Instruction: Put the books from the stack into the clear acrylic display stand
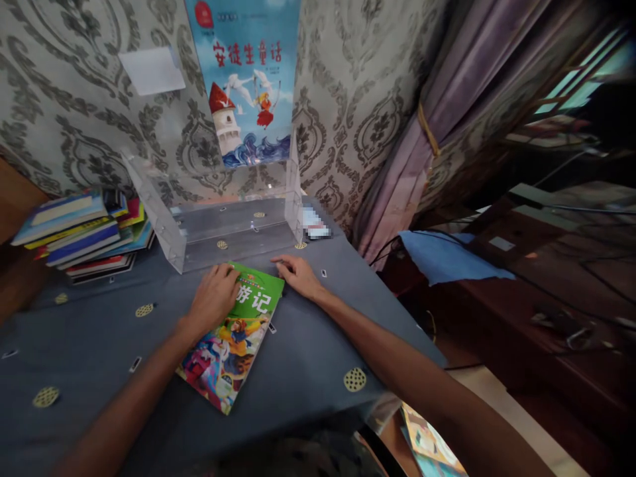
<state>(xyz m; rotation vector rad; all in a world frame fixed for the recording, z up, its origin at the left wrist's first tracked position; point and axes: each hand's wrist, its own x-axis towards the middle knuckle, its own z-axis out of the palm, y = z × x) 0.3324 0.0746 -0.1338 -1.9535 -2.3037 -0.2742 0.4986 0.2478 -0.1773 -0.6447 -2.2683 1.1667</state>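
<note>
A green picture book [233, 338] with a colourful cover lies flat on the grey-blue tablecloth [89, 344]. My left hand [213, 298] rests palm down on the book's upper left part. Just past the book's far right corner, my right hand [298, 273] lies on the cloth, fingers touching that corner's edge. Right behind both hands stands a clear acrylic book stand [223, 228]. A blue picture book [248, 79] stands upright in it, leaning against the wall.
A stack of several books [84, 232] lies at the table's left back. More books [430, 444] lie on the floor below the front right edge. A purple curtain [422, 132] hangs at the right, beside a dark wooden cabinet with a blue cloth [447, 255].
</note>
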